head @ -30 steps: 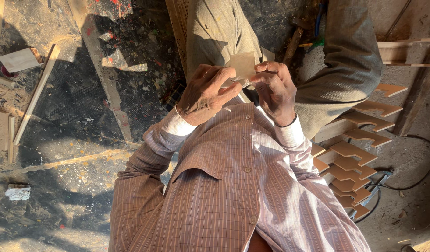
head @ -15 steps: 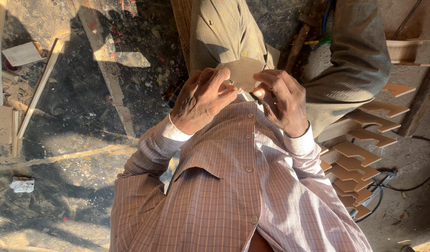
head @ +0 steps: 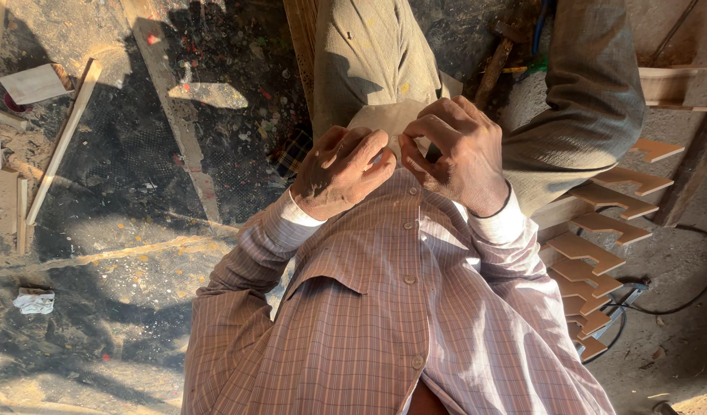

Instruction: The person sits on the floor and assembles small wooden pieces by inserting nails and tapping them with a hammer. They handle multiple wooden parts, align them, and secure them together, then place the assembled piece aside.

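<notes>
Gripping a pale flat wooden piece [head: 392,117] close against the chest, just above the knees, steadying it for close handwork. Left hand [head: 339,170] curling shut over its near left edge, right hand [head: 455,154] pinching the right edge. Lying stacked at right, within reach, similar notched wooden cutouts [head: 591,250]; scattered far left across the dusty floor [head: 123,253], wooden strips [head: 61,138].

A woodworking shop: sawdust-covered floor [head: 123,307], loose wooden strips [head: 61,138] and offcuts, a row of identical cut wooden pieces [head: 599,253] stacked nearby, a black power cable [head: 676,296]
</notes>
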